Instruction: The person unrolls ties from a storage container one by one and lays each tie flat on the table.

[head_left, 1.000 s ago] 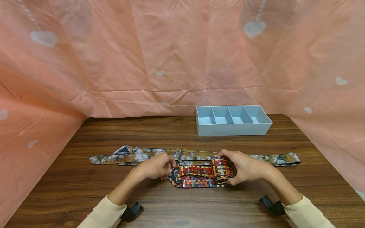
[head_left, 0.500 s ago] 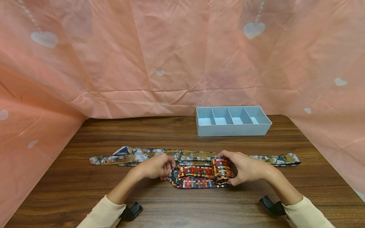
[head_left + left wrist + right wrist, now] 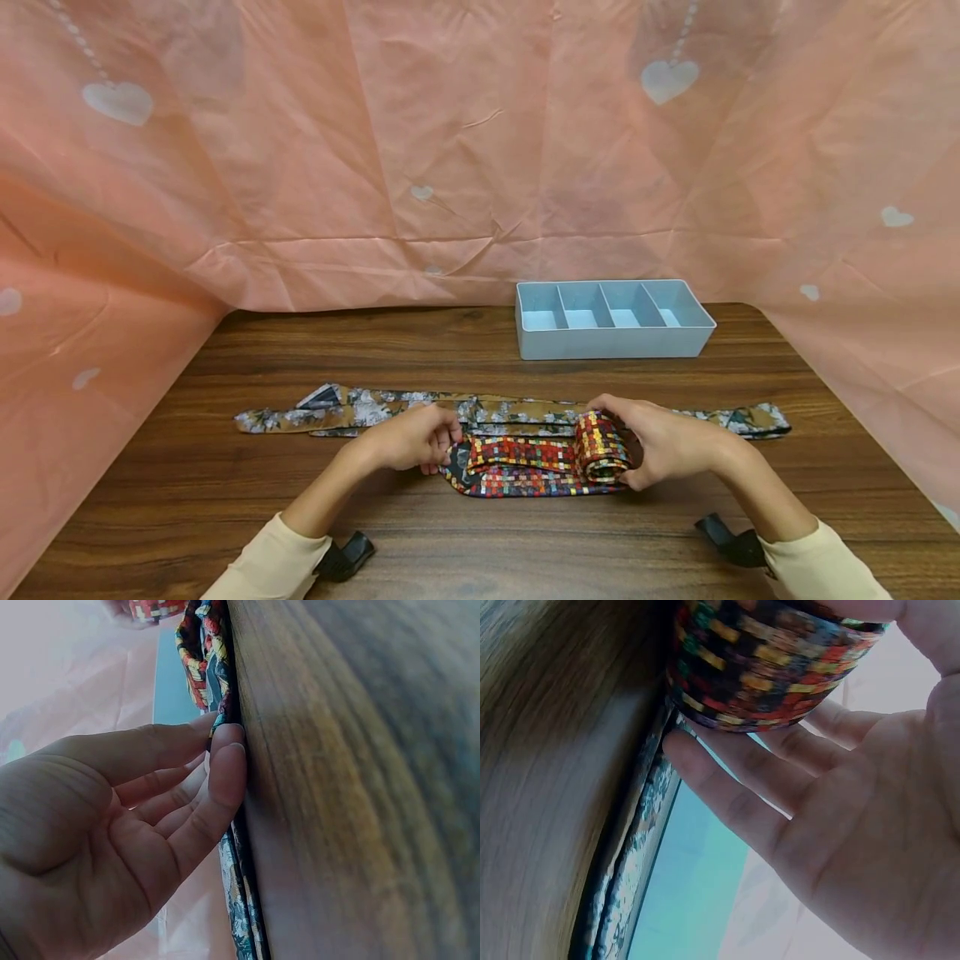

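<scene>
A necktie (image 3: 525,452) with a red, yellow and black checked pattern lies partly rolled up on the table. My left hand (image 3: 420,437) pinches the tie's left end between thumb and fingertips, as the left wrist view also shows. Around the upright-sided roll (image 3: 600,446) at its other end, my right hand (image 3: 667,437) curves thumb and fingers, holding it by its edges. Seen in the right wrist view, the roll (image 3: 761,667) sits between the thumb and the fingers. Just behind both hands stretches a brown floral necktie (image 3: 517,410), partly covered by them.
A pale blue box (image 3: 615,342) with several compartments stands at the back right of the wooden table (image 3: 420,542). Peach fabric (image 3: 450,150) with heart shapes hangs behind and at both sides. Black straps (image 3: 345,557) are around both wrists.
Over the last half second my right hand has shifted to the right along with the roll, and a longer flat stretch of checked tie shows. My left hand has stayed in place.
</scene>
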The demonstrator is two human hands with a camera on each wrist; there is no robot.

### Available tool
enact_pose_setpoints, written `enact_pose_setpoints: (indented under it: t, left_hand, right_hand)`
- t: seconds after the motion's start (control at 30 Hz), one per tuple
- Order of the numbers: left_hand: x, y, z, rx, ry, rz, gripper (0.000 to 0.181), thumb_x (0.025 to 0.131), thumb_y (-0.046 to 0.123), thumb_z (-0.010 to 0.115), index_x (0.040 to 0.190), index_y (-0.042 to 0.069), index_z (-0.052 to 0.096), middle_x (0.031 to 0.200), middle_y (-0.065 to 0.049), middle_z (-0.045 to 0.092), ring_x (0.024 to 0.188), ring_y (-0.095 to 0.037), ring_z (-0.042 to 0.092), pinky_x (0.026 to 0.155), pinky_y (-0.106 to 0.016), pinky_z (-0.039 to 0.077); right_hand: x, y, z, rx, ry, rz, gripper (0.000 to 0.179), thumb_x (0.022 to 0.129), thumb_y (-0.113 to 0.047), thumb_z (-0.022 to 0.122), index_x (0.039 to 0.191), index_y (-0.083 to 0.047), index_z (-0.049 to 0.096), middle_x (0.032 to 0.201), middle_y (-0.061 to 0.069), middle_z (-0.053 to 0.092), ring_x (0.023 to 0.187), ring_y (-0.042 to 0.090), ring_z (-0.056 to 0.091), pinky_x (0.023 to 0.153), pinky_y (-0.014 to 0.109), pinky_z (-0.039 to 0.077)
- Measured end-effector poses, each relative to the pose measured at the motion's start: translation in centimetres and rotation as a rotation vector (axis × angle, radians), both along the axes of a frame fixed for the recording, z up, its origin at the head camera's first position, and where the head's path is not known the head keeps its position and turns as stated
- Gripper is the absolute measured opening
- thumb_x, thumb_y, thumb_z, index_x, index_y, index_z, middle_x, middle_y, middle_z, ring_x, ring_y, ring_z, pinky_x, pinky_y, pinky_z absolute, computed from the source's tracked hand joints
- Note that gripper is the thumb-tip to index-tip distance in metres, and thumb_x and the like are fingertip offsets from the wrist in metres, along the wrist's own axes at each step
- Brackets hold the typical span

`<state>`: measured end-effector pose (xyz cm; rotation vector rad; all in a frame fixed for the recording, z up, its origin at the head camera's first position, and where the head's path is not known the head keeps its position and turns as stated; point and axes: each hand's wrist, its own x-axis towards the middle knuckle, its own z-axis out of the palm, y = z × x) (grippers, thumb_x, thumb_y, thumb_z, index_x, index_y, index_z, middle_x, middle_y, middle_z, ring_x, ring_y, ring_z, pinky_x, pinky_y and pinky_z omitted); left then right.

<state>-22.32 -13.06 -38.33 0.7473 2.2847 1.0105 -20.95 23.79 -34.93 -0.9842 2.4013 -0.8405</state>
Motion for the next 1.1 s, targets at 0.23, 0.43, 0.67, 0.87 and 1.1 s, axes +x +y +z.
enact_pose_setpoints:
  t: [0.23, 0.43, 0.67, 0.87, 1.1]
  left_hand:
    - [0.0, 0.0, 0.0, 0.0, -0.002, 0.001, 0.018, 0.091, -0.019, 0.062, 0.1, -0.003, 0.062, 0.069, -0.003, 0.059, 0.055, -0.012, 0.058, 0.054, -0.028, 0.056]
    - [0.1, 0.0, 0.1, 0.003, -0.002, 0.001, 0.018, 0.091, -0.019, 0.062, 0.1, -0.004, 0.062, 0.069, -0.003, 0.06, 0.055, -0.012, 0.058, 0.054, -0.027, 0.056]
    - [0.1, 0.0, 0.1, 0.0, 0.004, -0.006, 0.017, 0.091, -0.018, 0.063, 0.101, -0.004, 0.062, 0.07, -0.004, 0.06, 0.055, -0.013, 0.059, 0.054, -0.027, 0.056]
    - [0.0, 0.0, 0.1, 0.003, 0.0, -0.005, 0.019, 0.091, -0.02, 0.061, 0.101, -0.004, 0.062, 0.07, -0.005, 0.06, 0.055, -0.013, 0.059, 0.054, -0.028, 0.056]
    - [0.0, 0.0, 0.1, 0.0, 0.004, -0.003, 0.018, 0.091, -0.019, 0.061, 0.101, -0.004, 0.062, 0.069, -0.004, 0.059, 0.056, -0.013, 0.059, 0.054, -0.028, 0.056]
  right_hand:
    - [0.1, 0.5, 0.0, 0.0, 0.01, -0.006, 0.074, 0.071, -0.005, 0.084, 0.135, -0.004, 0.046, 0.112, 0.001, 0.062, 0.097, 0.009, 0.06, 0.08, 0.03, 0.055]
    - [0.2, 0.8, 0.4, 0.053, 0.029, -0.03, 0.077, 0.074, -0.012, 0.086, 0.138, -0.004, 0.045, 0.116, 0.002, 0.063, 0.1, 0.013, 0.061, 0.081, 0.035, 0.054]
    - [0.1, 1.4, 0.6, 0.045, -0.009, -0.036, 0.077, 0.073, -0.008, 0.084, 0.138, -0.001, 0.044, 0.11, 0.002, 0.064, 0.092, 0.012, 0.062, 0.074, 0.031, 0.054]
    - [0.0, 1.7, 0.2, 0.006, -0.098, -0.017, 0.077, 0.074, -0.001, 0.083, 0.137, 0.003, 0.04, 0.103, 0.001, 0.062, 0.072, 0.005, 0.058, 0.063, 0.027, 0.051]
    - [0.0, 1.6, 0.0, 0.035, -0.078, -0.026, 0.075, 0.073, -0.001, 0.085, 0.135, 0.001, 0.043, 0.104, -0.001, 0.062, 0.079, 0.004, 0.057, 0.068, 0.027, 0.052]
